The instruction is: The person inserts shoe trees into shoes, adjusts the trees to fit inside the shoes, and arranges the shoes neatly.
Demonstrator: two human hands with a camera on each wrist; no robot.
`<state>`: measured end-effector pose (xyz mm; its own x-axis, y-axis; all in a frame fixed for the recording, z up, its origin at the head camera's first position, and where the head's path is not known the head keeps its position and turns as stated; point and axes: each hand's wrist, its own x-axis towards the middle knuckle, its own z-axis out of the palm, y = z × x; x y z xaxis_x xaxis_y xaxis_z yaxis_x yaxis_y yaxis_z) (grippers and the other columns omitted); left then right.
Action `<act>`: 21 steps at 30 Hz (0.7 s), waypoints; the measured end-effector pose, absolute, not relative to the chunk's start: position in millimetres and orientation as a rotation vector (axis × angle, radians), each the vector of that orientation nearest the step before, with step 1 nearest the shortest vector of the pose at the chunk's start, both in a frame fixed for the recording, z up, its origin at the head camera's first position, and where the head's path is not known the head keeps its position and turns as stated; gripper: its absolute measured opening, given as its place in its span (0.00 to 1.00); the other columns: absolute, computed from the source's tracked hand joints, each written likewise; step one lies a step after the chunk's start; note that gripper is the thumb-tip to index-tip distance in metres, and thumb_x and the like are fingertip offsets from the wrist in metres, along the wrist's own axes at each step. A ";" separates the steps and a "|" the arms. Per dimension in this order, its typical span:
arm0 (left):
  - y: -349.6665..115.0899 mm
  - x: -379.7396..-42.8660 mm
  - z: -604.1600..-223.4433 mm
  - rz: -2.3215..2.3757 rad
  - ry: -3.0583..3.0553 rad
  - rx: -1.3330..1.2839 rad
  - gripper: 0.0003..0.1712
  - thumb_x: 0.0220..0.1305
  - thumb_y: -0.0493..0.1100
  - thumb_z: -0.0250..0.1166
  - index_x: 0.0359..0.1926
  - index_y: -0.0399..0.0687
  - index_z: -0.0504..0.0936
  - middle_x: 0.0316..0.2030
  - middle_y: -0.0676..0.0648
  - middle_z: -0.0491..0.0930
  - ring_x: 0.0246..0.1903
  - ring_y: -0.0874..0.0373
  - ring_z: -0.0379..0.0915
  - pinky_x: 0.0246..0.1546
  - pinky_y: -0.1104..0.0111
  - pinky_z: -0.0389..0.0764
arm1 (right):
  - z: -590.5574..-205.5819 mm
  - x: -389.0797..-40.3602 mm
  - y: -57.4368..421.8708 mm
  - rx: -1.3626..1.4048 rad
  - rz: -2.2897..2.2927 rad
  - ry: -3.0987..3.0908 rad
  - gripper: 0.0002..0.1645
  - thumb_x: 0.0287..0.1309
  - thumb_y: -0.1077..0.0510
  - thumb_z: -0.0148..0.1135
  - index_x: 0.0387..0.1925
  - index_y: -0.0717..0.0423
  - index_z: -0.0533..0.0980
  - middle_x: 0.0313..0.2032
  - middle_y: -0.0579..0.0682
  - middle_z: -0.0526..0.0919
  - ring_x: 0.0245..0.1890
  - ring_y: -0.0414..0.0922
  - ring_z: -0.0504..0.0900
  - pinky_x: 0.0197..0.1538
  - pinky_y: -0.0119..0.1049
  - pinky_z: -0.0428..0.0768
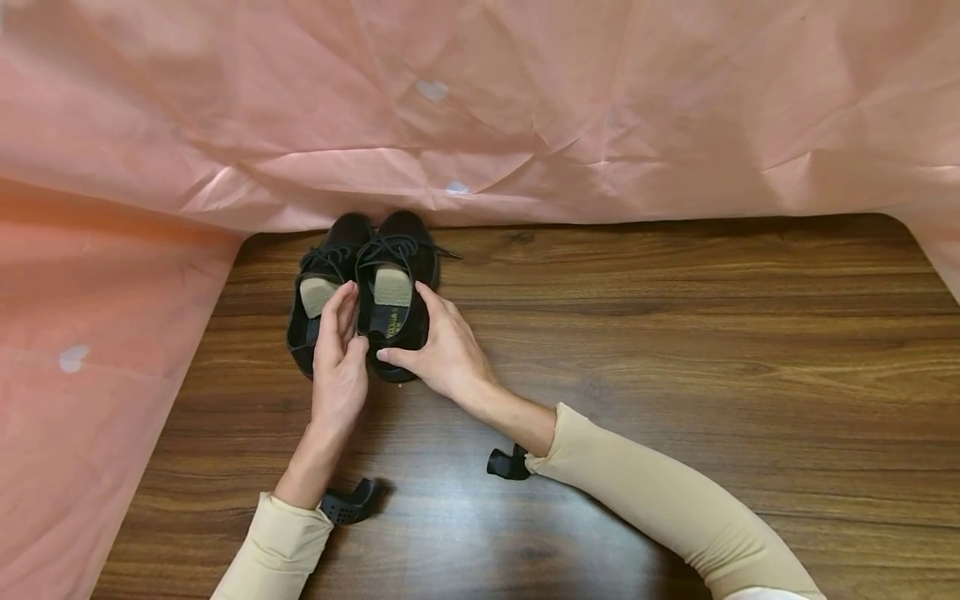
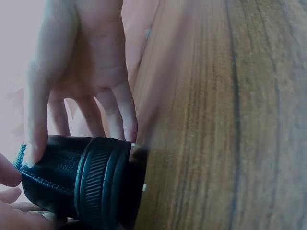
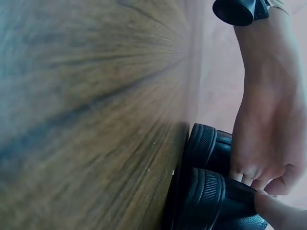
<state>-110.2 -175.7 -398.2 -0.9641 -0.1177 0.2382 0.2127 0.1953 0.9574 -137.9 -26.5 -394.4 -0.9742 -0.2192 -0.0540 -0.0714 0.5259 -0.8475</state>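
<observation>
Two black lace-up shoes stand side by side on the wooden surface, toes away from me. My left hand [image 1: 341,379] reaches between them in the head view. Its thumb is at the heel rim of the right-hand shoe [image 1: 425,327] and its fingers lie along that shoe's left side. On the other side, my right hand [image 1: 453,350] holds the same shoe, thumb on the heel and forefinger at the side rim. The left-hand shoe [image 1: 297,333] is partly hidden behind my left hand. The left wrist view shows a ribbed sole edge [image 2: 96,184] under the thumb.
Pale blocks sit inside both shoes, one block [image 1: 392,287] in the right-hand shoe. Pink cloth [image 1: 525,117] rises behind the toes and along the left. Brown wood [image 1: 675,333] stretches to the right. Black wrist-worn devices, such as the left device [image 1: 352,504], stick out beside both forearms.
</observation>
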 end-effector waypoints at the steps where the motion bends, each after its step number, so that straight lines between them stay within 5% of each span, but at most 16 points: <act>1: -175.3 -110.1 -398.8 -1.835 -2.200 -0.104 0.37 0.63 0.20 0.41 0.73 0.39 0.59 0.73 0.43 0.61 0.72 0.58 0.54 0.73 0.59 0.53 | -395.0 -137.7 -27.1 -0.247 -1.429 2.613 0.62 0.44 0.41 0.80 0.76 0.47 0.56 0.70 0.52 0.66 0.69 0.48 0.66 0.67 0.44 0.68; 8: -172.3 -113.8 -400.4 -1.813 -2.103 -0.185 0.36 0.61 0.19 0.41 0.71 0.35 0.61 0.71 0.40 0.63 0.73 0.55 0.54 0.73 0.62 0.52 | -394.9 -135.6 -25.4 -0.263 -1.352 2.629 0.63 0.45 0.39 0.78 0.77 0.43 0.54 0.71 0.50 0.64 0.69 0.47 0.66 0.65 0.46 0.71; 18: -163.8 -105.3 -380.9 -1.740 -2.116 -0.183 0.33 0.60 0.18 0.45 0.69 0.28 0.62 0.70 0.34 0.63 0.73 0.50 0.54 0.73 0.61 0.52 | -393.5 -137.2 -18.3 -0.336 -1.308 2.610 0.60 0.46 0.37 0.76 0.77 0.41 0.56 0.61 0.48 0.74 0.51 0.44 0.78 0.49 0.43 0.79; 21: -161.7 -103.6 -377.2 -1.642 -2.149 -0.219 0.31 0.61 0.20 0.50 0.67 0.27 0.65 0.68 0.33 0.66 0.72 0.47 0.55 0.73 0.59 0.54 | -391.9 -137.2 -14.4 -0.376 -1.249 2.626 0.60 0.46 0.36 0.75 0.77 0.41 0.55 0.64 0.48 0.71 0.58 0.46 0.75 0.55 0.47 0.77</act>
<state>-103.6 -161.7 -377.2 -0.8974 -0.1288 0.4220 0.3733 0.2880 0.8819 -137.2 -14.4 -391.9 -0.9457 -0.3154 -0.0781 -0.1383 0.6084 -0.7815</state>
